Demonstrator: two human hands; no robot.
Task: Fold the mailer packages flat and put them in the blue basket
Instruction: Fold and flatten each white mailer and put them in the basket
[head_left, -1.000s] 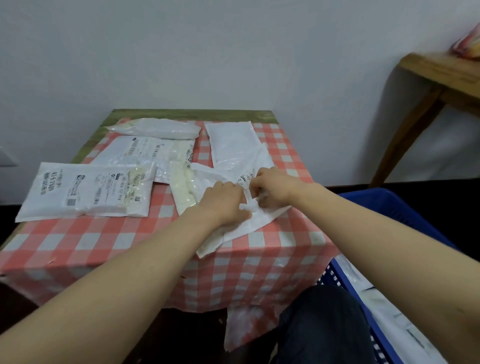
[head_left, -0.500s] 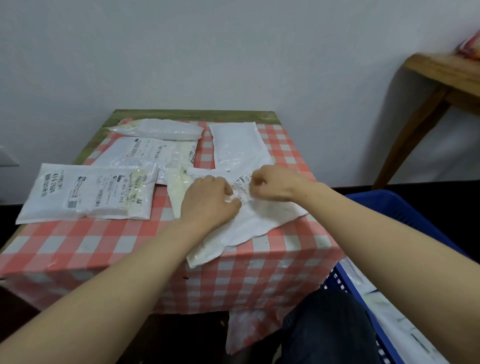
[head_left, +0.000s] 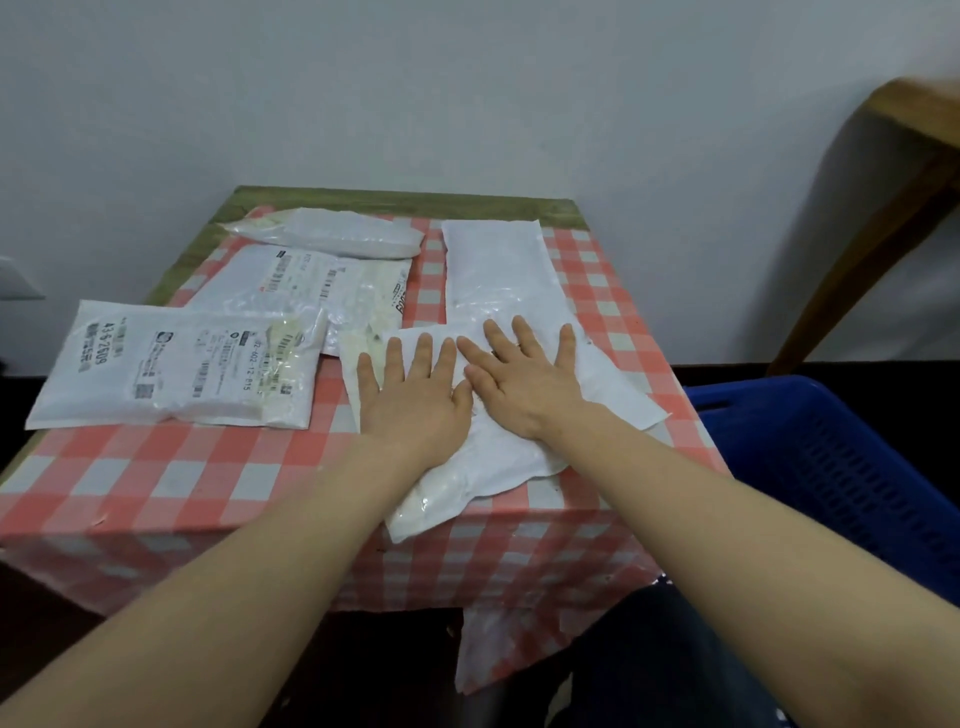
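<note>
Mid-task: left hand (head_left: 415, 400) and right hand (head_left: 524, 379), fingers straight and spread, pressing one white mailer (head_left: 498, 452) flat at the surface (head_left: 130, 478) edge nearest the blue basket (head_left: 831, 467). Four more mailers (head_left: 176, 366) beyond, apparently unfolded; basket contents out of view.

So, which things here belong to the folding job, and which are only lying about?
Belong to the job:
- mailer under both hands
- labelled mailer
- second labelled mailer
- far clear mailer
- plain white mailer
- blue basket

Only lying about:
- checked tablecloth
- wooden side table
</note>
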